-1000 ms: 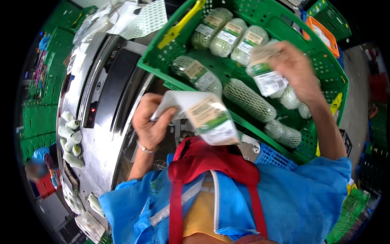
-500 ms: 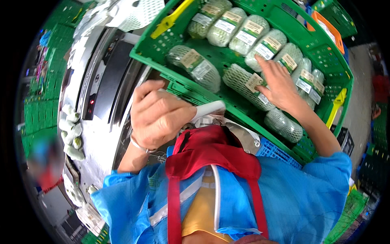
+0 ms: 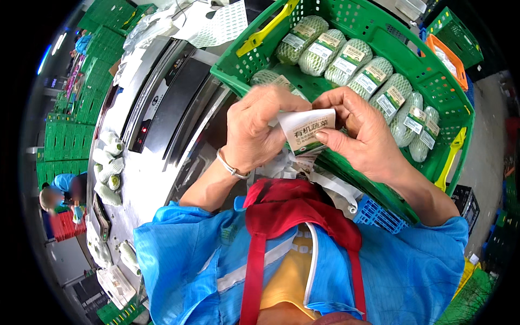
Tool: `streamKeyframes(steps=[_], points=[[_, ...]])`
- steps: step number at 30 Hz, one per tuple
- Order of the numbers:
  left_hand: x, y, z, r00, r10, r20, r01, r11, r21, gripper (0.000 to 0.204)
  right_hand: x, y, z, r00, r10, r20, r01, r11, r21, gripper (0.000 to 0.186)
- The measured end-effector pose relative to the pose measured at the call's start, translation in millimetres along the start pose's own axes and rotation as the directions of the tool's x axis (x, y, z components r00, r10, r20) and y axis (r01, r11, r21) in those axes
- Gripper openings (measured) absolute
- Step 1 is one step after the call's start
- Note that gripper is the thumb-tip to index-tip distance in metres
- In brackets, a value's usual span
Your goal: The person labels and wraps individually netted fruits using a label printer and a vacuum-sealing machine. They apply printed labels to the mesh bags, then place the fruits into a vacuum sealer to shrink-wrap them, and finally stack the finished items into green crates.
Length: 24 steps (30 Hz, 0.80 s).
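Two bare hands are working together above the near edge of one green plastic crate with perforated walls (image 3: 441, 81). The left hand (image 3: 259, 127), with one silver-coloured bracelet at its wrist, has curled fingers and grasps one printed paper label, beige and white with some green (image 3: 310, 129). The right hand (image 3: 362, 132) pinches the other side of this same label between thumb and fingers, so the label is located between the two hands, in front of the crate.

Inside the crate, seven oval pale-green packages in white foam net (image 3: 349, 60) lie side by side in one row, each with a label on it. One more netted package (image 3: 279, 80) lies apart, partly hidden behind the left hand. The crate has two yellow plastic handles (image 3: 268, 30), one at each end.

On the silver metal desk (image 3: 154, 184) at the left stands one black and silver machine with a red display (image 3: 173, 92). Near it lies one group of netted green vegetables (image 3: 108, 168); their exact number I cannot tell.
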State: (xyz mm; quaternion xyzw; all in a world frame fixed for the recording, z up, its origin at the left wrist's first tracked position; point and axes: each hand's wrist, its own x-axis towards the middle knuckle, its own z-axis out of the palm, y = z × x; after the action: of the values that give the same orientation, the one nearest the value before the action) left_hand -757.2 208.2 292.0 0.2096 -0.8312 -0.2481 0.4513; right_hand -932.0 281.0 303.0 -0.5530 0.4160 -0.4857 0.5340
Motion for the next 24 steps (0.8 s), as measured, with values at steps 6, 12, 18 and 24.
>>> streamKeyframes(steps=[6,12,18,24], points=[[-6,11,16,0.987,-0.057,0.150,0.069,0.995,-0.073,0.021,-28,-10,-23,0.972,-0.225,-0.063,0.198,0.937,-0.286,0.011],[-44,-15,5,0.981,-0.057,0.183,0.056,0.998,0.007,0.021,-87,-38,-110,0.931,-0.113,-0.346,0.037,0.975,-0.220,0.015],[-65,-15,-4,0.986,-0.134,0.096,0.130,0.990,0.046,0.023,-124,46,-171,0.708,0.705,-0.036,-0.538,0.506,-0.675,0.017],[-79,-16,-3,0.983,-0.167,0.082,0.163,0.985,0.047,0.025,-136,88,-169,0.689,0.719,0.091,-0.381,0.466,-0.798,0.024]])
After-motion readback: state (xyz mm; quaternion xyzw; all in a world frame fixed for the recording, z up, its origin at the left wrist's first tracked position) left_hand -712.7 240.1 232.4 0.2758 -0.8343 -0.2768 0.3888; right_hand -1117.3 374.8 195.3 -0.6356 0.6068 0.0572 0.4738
